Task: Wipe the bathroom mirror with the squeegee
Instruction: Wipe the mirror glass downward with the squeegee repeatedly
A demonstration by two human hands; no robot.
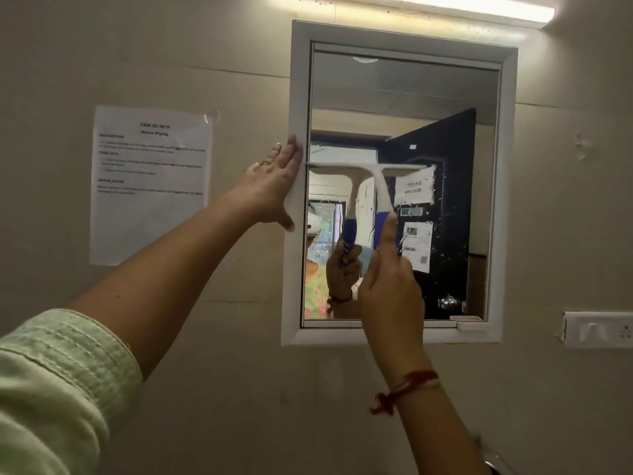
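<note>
2 hands are up at the wall in my feed. The right hand is curled round the blue grip of the squeegee. Its white blade lies flat across the left part of the mirror, about halfway down the glass, with its left end at the white frame. The left hand is open, fingers straight, pressed flat on the frame's left side and holding nothing.

I judge streaks to be the main risk. The blade spans only part of the width, so the right strip, where pale specks show on the glass, gets missed unless another pass overlaps it. A tilted wrist could lift 1 end of the blade and leave a wet line. The left thumb sits close to the glass and could smudge it.

Count: 1 squeegee, 1 mirror, 2 hands, 1 printed sheet taped left of the frame, 1 tube light above, 1 switch plate at the lower right.
</note>
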